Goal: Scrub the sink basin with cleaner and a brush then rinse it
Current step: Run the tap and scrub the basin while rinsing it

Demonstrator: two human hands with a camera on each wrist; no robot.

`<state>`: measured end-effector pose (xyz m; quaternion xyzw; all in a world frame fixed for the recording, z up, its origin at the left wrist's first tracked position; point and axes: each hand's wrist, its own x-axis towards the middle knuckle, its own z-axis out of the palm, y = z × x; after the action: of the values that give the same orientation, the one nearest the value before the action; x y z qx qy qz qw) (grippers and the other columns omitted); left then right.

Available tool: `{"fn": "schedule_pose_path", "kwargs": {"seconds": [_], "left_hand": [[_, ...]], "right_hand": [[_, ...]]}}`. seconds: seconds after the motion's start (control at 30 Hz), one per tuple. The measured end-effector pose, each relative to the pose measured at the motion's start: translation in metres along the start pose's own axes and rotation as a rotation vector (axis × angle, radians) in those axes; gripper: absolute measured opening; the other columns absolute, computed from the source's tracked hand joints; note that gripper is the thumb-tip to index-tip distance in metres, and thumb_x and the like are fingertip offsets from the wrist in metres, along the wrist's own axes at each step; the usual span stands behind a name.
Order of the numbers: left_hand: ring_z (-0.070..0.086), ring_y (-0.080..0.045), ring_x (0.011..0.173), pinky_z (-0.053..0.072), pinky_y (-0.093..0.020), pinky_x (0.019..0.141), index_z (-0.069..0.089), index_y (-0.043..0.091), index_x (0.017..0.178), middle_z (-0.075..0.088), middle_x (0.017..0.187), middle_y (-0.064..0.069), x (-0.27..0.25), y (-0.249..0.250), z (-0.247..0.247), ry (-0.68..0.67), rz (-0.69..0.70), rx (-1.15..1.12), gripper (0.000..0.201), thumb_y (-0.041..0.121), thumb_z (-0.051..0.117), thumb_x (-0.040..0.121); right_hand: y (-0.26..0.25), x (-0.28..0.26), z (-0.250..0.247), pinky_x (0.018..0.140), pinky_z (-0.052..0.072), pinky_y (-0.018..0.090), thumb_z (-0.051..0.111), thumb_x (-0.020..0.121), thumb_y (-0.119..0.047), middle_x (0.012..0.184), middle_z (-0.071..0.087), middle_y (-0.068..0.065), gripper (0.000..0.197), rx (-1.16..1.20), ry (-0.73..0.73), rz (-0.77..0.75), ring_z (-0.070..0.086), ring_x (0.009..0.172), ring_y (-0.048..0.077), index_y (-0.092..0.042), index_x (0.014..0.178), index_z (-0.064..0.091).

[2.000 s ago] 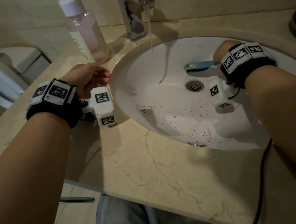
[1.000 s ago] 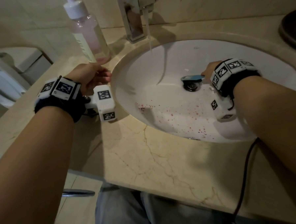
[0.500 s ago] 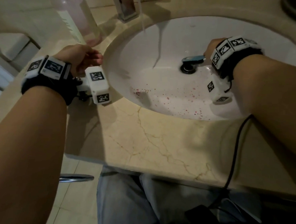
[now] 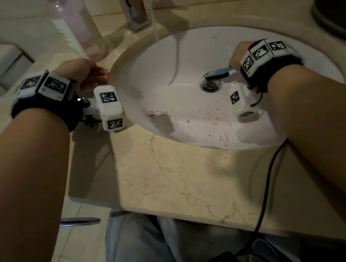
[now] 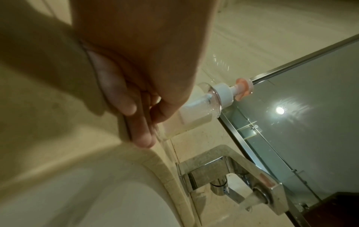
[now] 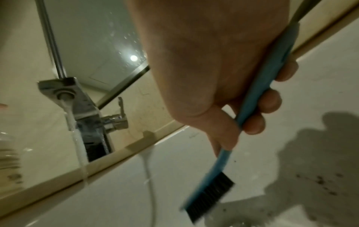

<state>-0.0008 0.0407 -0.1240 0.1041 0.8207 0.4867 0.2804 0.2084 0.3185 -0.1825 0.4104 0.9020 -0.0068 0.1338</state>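
Nearest me the marble tabletop (image 4: 170, 171) fronts the sink basin (image 4: 184, 56), and the near slope of that basin carries most of the reddish specks (image 4: 187, 122). I judge the scrubbing should work down there next, in short overlapping strokes with the bristles pressed flat.

My left hand (image 4: 85, 75) rests on the tabletop at the basin's left rim, fingers (image 5: 143, 138) loosely curled and holding nothing; I'd use it as a brace.

Further in, my right hand (image 4: 236, 55) has its fingers (image 6: 270, 99) wrapped round the blue brush (image 4: 217, 72), thumb along the handle, bristle head over the drain (image 4: 212, 85). Whether the bristles touch the porcelain I cannot tell.

At the back, the tap (image 6: 77, 107) runs a thin stream down the rear wall, and the cleaner bottle (image 4: 78, 27) stands just beyond my left hand.
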Motion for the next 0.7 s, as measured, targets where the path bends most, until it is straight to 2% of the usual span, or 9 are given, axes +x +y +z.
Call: {"fn": "schedule_pose_path", "kwargs": {"seconds": [0.03,0.1,0.17,0.23,0.33,0.43,0.53,0.6,0.7], "left_hand": [[0.052,0.003,0.031,0.037,-0.007,0.038,0.046,0.017,0.073,0.056,0.037,0.011,0.001,0.0,-0.001,0.004,0.0,0.012,0.033,0.026,0.033,0.102],[0.052,0.002,0.031,0.039,-0.008,0.04,0.045,0.015,0.073,0.056,0.036,0.01,0.001,-0.001,-0.001,0.009,0.013,0.019,0.034,0.02,0.029,0.102],[0.052,0.001,0.03,0.041,-0.008,0.039,0.045,0.013,0.073,0.055,0.035,0.009,-0.002,0.0,0.0,0.007,0.026,0.007,0.034,0.018,0.029,0.102],[0.05,0.001,0.03,0.04,-0.008,0.038,0.043,0.014,0.071,0.053,0.035,0.01,-0.006,0.0,0.001,-0.01,0.031,-0.02,0.033,0.02,0.033,0.102],[0.047,0.001,0.03,0.038,-0.009,0.037,0.041,0.014,0.069,0.051,0.041,0.008,-0.009,0.0,0.0,-0.035,0.03,-0.084,0.034,0.027,0.042,0.1],[0.046,0.0,0.03,0.037,-0.01,0.038,0.039,0.015,0.069,0.05,0.048,0.006,-0.012,0.001,0.002,-0.047,0.026,-0.085,0.034,0.028,0.042,0.1],[0.039,0.0,0.034,0.031,-0.012,0.04,0.034,0.017,0.067,0.038,0.063,0.004,-0.014,0.001,0.004,-0.078,0.025,-0.062,0.036,0.025,0.034,0.102],[0.039,0.001,0.031,0.03,-0.013,0.04,0.033,0.018,0.067,0.034,0.067,0.004,-0.012,0.001,0.004,-0.082,0.029,-0.056,0.036,0.022,0.03,0.103],[0.044,0.0,0.03,0.032,-0.011,0.039,0.036,0.017,0.069,0.042,0.063,0.004,-0.01,0.0,0.003,-0.052,0.032,-0.053,0.034,0.022,0.033,0.102]], "right_hand": [[0.005,0.022,0.006,0.071,0.056,0.045,0.048,0.081,-0.033,0.101,0.064,0.024,0.039,0.002,0.041,-0.047,0.062,0.087,0.042,-0.004,0.099,0.066],[-0.003,0.029,0.001,0.067,0.056,0.036,0.049,0.083,-0.032,0.099,0.064,0.015,0.036,0.021,0.016,-0.095,0.061,0.078,0.035,-0.014,0.109,0.066],[-0.035,-0.012,-0.018,0.07,0.05,0.03,0.042,0.093,-0.016,0.117,0.062,0.016,0.038,0.1,0.064,-0.17,0.061,0.095,0.036,-0.013,0.128,0.058],[-0.058,-0.037,-0.022,0.09,0.047,0.034,0.04,0.095,-0.011,0.131,0.057,0.008,0.043,0.166,0.084,-0.238,0.056,0.112,0.034,-0.024,0.133,0.054],[-0.078,-0.035,-0.015,0.091,0.045,0.034,0.04,0.094,-0.011,0.133,0.056,0.002,0.047,0.219,0.058,-0.36,0.056,0.111,0.031,-0.036,0.133,0.051],[-0.095,-0.029,-0.004,0.094,0.042,0.033,0.037,0.098,-0.011,0.135,0.054,0.01,0.046,0.193,-0.021,-0.441,0.053,0.115,0.034,-0.027,0.14,0.044],[-0.083,-0.021,0.002,0.08,0.042,0.032,0.041,0.099,-0.02,0.111,0.063,0.014,0.036,0.159,-0.054,-0.35,0.055,0.091,0.032,-0.016,0.132,0.055],[-0.063,-0.015,0.002,0.077,0.046,0.031,0.048,0.096,-0.023,0.091,0.063,0.006,0.032,0.092,-0.074,-0.294,0.057,0.083,0.03,-0.02,0.125,0.061],[-0.025,-0.011,-0.001,0.091,0.049,0.03,0.055,0.09,-0.017,0.115,0.065,0.009,0.039,-0.064,-0.04,-0.236,0.061,0.101,0.031,-0.022,0.128,0.059]]}}
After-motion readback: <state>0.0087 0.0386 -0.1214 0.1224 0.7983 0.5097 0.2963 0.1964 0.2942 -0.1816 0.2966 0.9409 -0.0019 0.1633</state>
